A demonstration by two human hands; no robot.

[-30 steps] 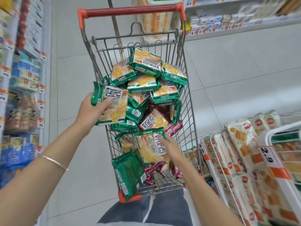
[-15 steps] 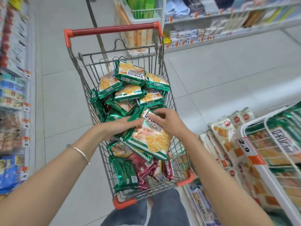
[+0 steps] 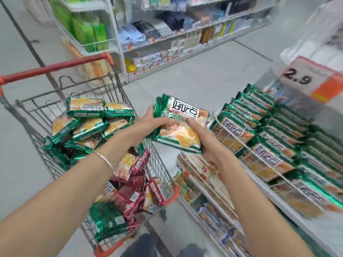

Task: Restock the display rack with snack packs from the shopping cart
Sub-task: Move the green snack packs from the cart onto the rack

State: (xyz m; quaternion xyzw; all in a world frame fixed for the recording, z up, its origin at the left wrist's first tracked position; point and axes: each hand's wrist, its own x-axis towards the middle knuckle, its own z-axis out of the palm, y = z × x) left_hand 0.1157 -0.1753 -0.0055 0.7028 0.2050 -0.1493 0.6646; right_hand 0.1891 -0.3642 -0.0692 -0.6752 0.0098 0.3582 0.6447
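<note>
Shop aisle, tiled floor, stocked shelves blurred at the back. Shopping cart (image 3: 159, 166) sits on the left, display rack (image 3: 232, 138) on the right, price tag (image 3: 311, 78) reading 2.9 above the rack.

Step in hand: transfer. Pick looks done, placement not yet.

- Both hands are clamped on one small stack of green snack packs (image 3: 182, 125). Exact count can't be read.
- Left hand (image 3: 148, 121) grips the stack's left edge, with a bracelet (image 3: 104, 160) on that wrist.
- Right hand (image 3: 202, 143) holds the near right corner, thumb on the top face.
- Stack is in the air, tilted, printed face up. It's past the cart's right wall and just short of the rack's left front corner. Touching neither, as far as I can tell.

Rack's upper tier already holds rows of matching green packs (image 3: 269, 127) behind white wire dividers. Lower tier (image 3: 200, 171) carries a different, paler product.

Cart still has plenty: loose green packs (image 3: 87, 115) at the far end, red packs (image 3: 133, 186) mixed in at the near end.

Next move, my read: carry the stack right, over the wire front. Line it up with an existing green row and seat it in the same orientation as its neighbours. Which row has room is unclear, since the rack is motion-blurred.
</note>
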